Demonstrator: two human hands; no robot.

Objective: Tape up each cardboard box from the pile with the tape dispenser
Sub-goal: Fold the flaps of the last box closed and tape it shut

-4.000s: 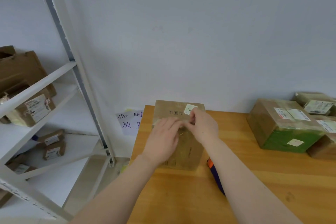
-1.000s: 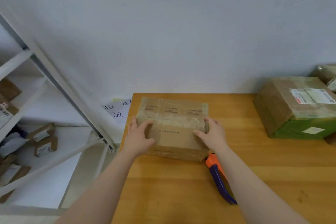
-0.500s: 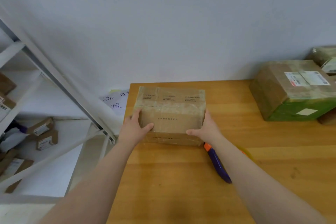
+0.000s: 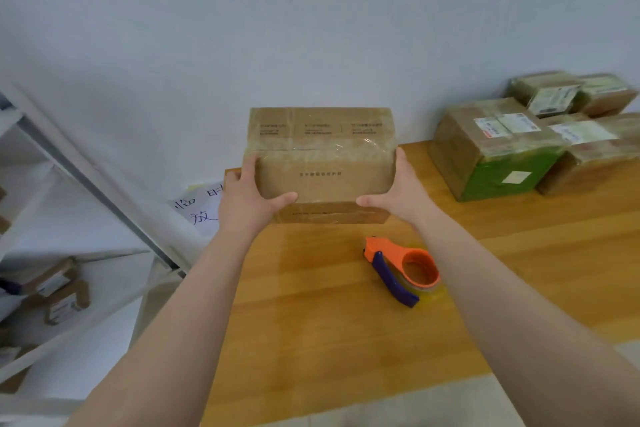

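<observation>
Gripping the taped cardboard box (image 4: 322,163) by its ends, fingers (image 4: 250,163) curled, left hand (image 4: 249,204) and right hand (image 4: 405,196) hold it beyond the tape dispenser (image 4: 401,269) lying on the counter (image 4: 311,322); box print illegible, nearby paper (image 4: 199,210) reads 放.

2 bare forearms reach forward, roughly parallel. The left hand (image 4: 247,199) and right hand (image 4: 398,196) grip opposite ends of a cardboard box (image 4: 323,163), thumbs pressed across its near face.
</observation>
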